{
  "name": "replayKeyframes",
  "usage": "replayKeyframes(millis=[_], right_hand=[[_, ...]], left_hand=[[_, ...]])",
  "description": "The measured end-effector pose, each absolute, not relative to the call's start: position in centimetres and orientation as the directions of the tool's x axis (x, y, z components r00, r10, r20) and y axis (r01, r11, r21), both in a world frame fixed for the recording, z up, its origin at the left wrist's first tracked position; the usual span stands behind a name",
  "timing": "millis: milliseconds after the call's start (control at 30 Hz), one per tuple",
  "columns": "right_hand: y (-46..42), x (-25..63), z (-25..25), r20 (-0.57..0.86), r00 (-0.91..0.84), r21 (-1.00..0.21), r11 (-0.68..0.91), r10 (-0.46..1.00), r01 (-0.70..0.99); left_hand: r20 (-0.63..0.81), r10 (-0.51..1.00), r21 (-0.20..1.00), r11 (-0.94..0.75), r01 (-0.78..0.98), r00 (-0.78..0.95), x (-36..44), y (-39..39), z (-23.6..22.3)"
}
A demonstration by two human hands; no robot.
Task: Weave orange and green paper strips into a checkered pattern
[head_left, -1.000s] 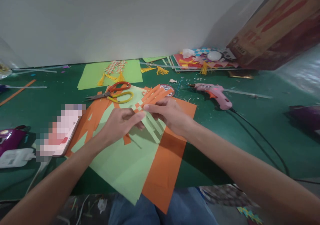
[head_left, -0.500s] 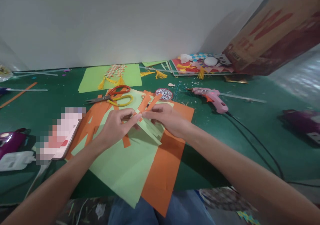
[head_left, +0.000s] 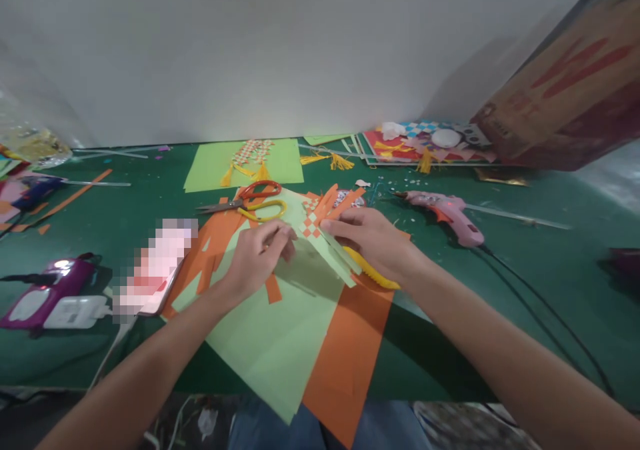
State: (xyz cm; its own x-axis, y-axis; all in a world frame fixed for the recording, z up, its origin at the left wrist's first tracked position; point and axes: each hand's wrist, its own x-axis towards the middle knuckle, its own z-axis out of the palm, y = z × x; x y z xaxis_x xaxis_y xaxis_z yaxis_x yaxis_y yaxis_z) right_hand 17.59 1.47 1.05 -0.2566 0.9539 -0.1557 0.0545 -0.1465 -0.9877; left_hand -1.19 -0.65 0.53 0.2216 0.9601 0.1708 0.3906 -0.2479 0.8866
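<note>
My right hand [head_left: 373, 237] pinches a small woven piece of orange and light green paper strips [head_left: 311, 225] by its right side. Loose orange strip ends [head_left: 340, 199] fan out above the checkered part, and green ends [head_left: 340, 260] hang below. Beneath that hand lies a yellow curved thing with a ridged edge [head_left: 377, 275], partly covered. My left hand [head_left: 263, 253] is just left of the weave, apart from it, thumb and fingers curled together; anything inside them is hidden. Under both hands are light green paper [head_left: 265, 343] and orange paper [head_left: 350, 357].
Scissors [head_left: 263, 209] with red and yellow handles lie behind my left hand. A pink glue gun [head_left: 450, 215] with a cord is at the right. Left are a phone [head_left: 160, 263] and a purple device [head_left: 55, 290]. Tasselled woven paper [head_left: 250, 157] lies at the back.
My left hand has come off the woven strips and drawn away to their left. My right hand still holds them, turned so the checkered part shows. The view has shifted left.
</note>
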Motion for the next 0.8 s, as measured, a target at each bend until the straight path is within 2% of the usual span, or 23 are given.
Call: replayKeyframes(millis=[67,167,233,333,467,667,733,800], right_hand=[[1.6,17.9,1.7,-0.178,-0.289,-0.981,-0.148,0.940,0.123],[1.8,18.0,2.5,-0.269,-0.388,-0.926,-0.125,0.881,0.357],[1.9,17.7,2.7,-0.330,-0.480,-0.867,-0.060,0.813,0.495],[1.9,16.8,2.3,-0.398,-0.570,-0.787,0.051,0.719,0.615],[1.8,15.7,1.4,-0.429,-0.604,-0.730,0.135,0.672,0.670],[1.4,15.0,1.2,-0.387,-0.588,-0.668,0.224,0.710,0.710],[1.0,14.9,1.4,-0.389,-0.568,-0.624,0.246,0.725,0.741],[0.7,14.8,1.5,-0.393,-0.536,-0.582,0.249,0.747,0.774]], left_hand=[[0.174,0.966,0.915,-0.230,0.333,0.191,-1.3,-0.6,0.5],[0.231,0.969,0.939,-0.246,0.240,0.087,-1.4,-0.6,0.6],[0.291,0.957,0.938,-0.289,0.189,0.020,-1.5,-0.5,0.7],[0.347,0.938,0.929,-0.342,0.145,-0.013,-1.7,-0.4,0.9],[0.357,0.934,0.923,-0.353,0.153,-0.003,-1.7,-0.4,1.0],[0.375,0.927,0.909,-0.371,0.191,0.016,-1.5,-0.6,1.0],[0.407,0.912,0.879,-0.407,0.250,0.055,-1.5,-0.8,1.0],[0.476,0.870,0.797,-0.488,0.355,0.126,-1.7,-1.0,0.9]])
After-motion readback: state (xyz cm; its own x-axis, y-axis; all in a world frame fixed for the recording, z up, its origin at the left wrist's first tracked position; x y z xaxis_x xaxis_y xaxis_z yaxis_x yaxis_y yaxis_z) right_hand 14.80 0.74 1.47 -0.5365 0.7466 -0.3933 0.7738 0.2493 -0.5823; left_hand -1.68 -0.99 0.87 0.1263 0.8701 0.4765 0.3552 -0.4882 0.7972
